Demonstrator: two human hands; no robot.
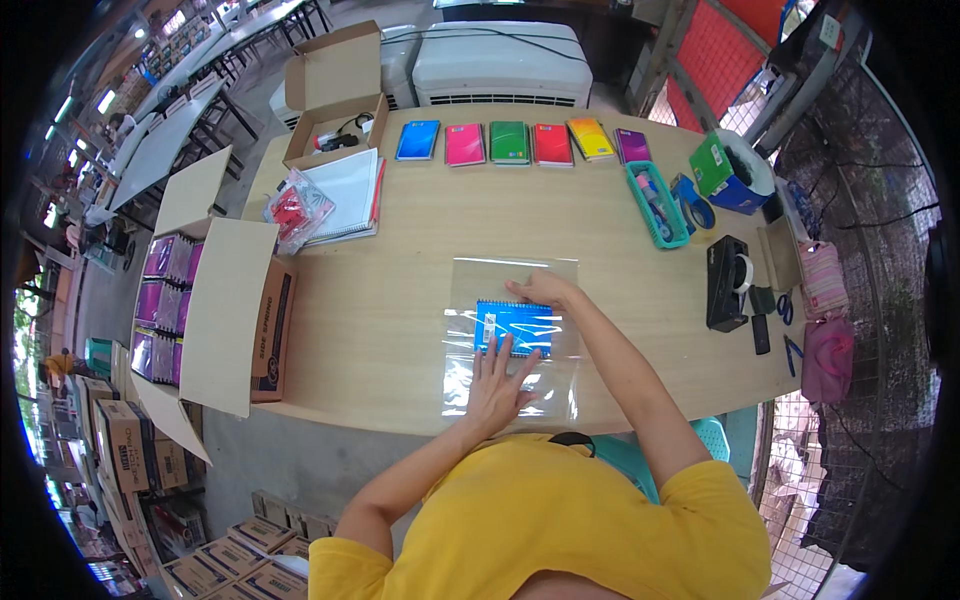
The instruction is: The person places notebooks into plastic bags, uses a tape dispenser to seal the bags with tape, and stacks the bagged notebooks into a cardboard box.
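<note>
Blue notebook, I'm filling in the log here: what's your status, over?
Left hand spread, fingers over the blue notebook's lower part. Right hand at clear plastic, past its upper right corner. Notebook flat; glare streaks partly obscure it.

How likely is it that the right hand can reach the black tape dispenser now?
Probably yes: nothing seems to stand between the right hand and the black tape dispenser, though it would have to leave the clear plastic.

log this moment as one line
left hand: spread, partly over blue spiral notebook; right hand: on clear plastic; colored notebooks: row beyond
</note>
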